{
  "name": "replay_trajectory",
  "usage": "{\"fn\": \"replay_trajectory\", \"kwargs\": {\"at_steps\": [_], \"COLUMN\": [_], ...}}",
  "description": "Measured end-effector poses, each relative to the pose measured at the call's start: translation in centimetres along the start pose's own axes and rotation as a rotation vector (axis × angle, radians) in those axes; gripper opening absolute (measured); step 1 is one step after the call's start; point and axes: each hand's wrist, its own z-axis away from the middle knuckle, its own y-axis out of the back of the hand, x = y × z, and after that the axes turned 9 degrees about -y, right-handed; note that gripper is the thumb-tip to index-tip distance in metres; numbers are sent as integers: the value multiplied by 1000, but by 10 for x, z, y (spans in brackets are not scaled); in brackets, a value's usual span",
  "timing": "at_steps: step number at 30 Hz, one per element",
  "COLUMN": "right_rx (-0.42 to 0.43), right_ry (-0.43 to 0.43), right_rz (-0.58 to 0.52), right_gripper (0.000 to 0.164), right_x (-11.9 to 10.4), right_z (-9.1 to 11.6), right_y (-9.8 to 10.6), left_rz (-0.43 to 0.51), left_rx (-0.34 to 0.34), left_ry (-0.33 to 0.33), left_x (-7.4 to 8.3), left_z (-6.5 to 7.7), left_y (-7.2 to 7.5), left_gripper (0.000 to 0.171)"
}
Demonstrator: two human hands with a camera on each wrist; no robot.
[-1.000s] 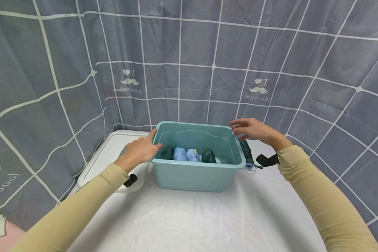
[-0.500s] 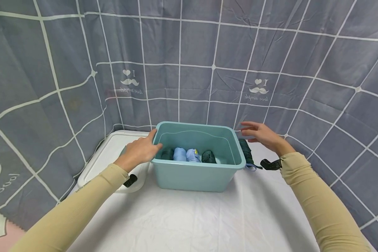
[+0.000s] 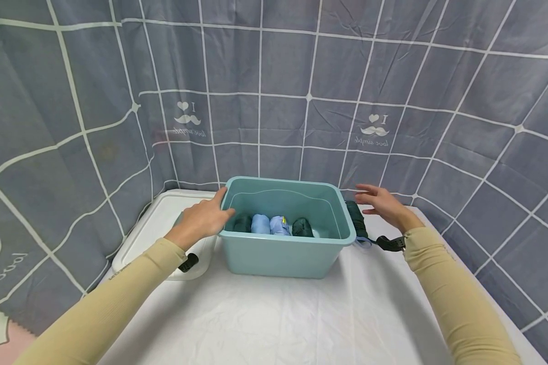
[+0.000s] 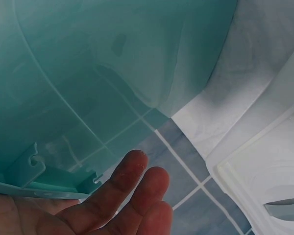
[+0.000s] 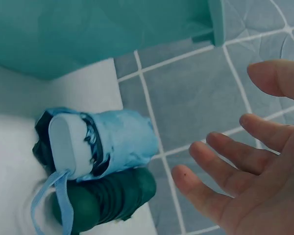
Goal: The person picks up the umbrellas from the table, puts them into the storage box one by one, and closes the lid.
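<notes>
Table [image 3: 274, 314] — blue umbrella [image 5: 130, 139] (head view: mostly hidden)

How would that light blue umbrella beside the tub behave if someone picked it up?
The light blue umbrella would probably feel fairly firm, since its cloth is bundled into a compact roll. The thin strap would likely dangle, as it droops loosely. Its flattened handle suggests it may resist rolling if nudged.
</notes>
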Motion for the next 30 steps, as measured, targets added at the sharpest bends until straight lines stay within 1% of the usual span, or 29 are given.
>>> {"fn": "replay_trajectory", "kwargs": {"at_steps": [7, 15, 21, 27, 30], "right_rx": [61, 107, 114, 111, 111], "right_ry": [-27, -45, -78, -136, -152], "right_rz": [-25, -13, 8, 27, 31], "right_gripper": [63, 64, 66, 67, 69], "right_x": [16, 33, 43, 49, 52], "right_z": [-10, -20, -26, -29, -31], "right_y": [-3, -7, -9, -9, -10], "left_rz": [6, 16, 17, 11, 17], "left_rx": [1, 0, -9, 2, 7], "left_ry": [0, 0, 8, 5, 6], "left_x": [-1, -1, -1, 0, 0], "left_z": [1, 1, 0, 0, 0], "left_y": [0, 0, 0, -2, -2], "left_gripper": [77, 77, 77, 77, 77]}}
